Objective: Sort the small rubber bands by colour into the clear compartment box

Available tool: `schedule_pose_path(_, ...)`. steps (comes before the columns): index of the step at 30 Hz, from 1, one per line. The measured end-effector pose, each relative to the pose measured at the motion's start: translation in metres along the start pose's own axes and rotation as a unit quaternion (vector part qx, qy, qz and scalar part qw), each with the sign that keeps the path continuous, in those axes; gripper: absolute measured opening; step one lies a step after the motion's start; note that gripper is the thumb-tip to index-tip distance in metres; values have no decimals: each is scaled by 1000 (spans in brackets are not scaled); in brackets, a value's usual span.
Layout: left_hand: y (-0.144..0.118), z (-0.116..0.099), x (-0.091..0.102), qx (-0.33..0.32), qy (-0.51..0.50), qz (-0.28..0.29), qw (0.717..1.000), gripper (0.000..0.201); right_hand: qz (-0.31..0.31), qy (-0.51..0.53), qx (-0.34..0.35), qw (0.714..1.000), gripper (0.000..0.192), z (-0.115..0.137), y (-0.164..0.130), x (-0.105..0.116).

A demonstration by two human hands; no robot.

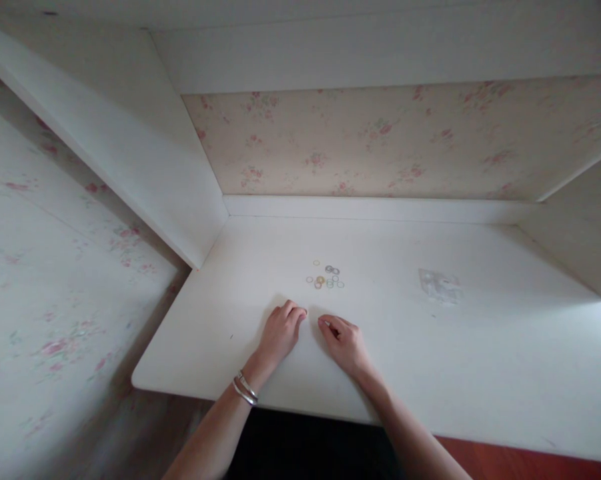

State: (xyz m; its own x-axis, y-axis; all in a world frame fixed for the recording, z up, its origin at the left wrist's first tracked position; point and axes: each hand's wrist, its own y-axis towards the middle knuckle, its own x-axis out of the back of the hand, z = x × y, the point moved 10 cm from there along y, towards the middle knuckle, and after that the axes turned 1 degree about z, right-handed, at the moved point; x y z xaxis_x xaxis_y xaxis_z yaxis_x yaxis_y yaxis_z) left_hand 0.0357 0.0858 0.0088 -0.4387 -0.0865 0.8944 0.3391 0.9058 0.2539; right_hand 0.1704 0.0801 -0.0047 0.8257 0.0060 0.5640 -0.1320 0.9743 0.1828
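Both hands rest on the desk (pixel 480 373), left hand (pixel 279 333) beside right hand (pixel 344 343); the small rings (pixel 326 275) lie just behind them, a plastic bag (pixel 439 285) farther right.

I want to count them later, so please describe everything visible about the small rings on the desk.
The small rings lie flat in a loose cluster on the white desk, just beyond both hands. They are thin, round loops, perhaps a dozen, too small to count exactly. Colours look mixed: yellowish, orange, greenish, and a darker grey pair at the far side. Some touch or overlap; a few lie apart. Their material cannot be told. Neither the left hand nor the right hand touches them.
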Motion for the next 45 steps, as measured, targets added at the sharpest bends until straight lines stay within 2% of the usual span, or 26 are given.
schedule_pose_path(11,-1,-2,1,-2,4,-2,1000,17,5,-5,4,1000,28,3,-1,-1)
schedule_pose_path(16,0,3,5,16,-49,-29,998,15,13,-16,1,1000,27,2,7,0)
schedule_pose_path(19,1,16,11,56,-128,-60,988,15,33,-70,6,997,27,1,23,0)
schedule_pose_path(22,0,39,18,114,-201,-111,967,14,51,-155,-10,986,26,-6,45,1)
schedule_pose_path(26,-5,63,21,174,-255,-150,939,17,73,-258,-19,963,28,-8,69,1)
schedule_pose_path(29,-8,72,22,197,-281,-165,925,18,95,-315,-6,944,32,-5,79,-5)
schedule_pose_path(35,-7,70,21,198,-286,-149,926,18,107,-350,7,931,36,-7,83,-14)
schedule_pose_path(39,-6,69,21,192,-280,-148,929,18,91,-343,10,935,35,-11,81,-15)
schedule_pose_path(45,-5,67,22,187,-279,-145,931,18,47,-296,49,953,32,-6,74,-9)
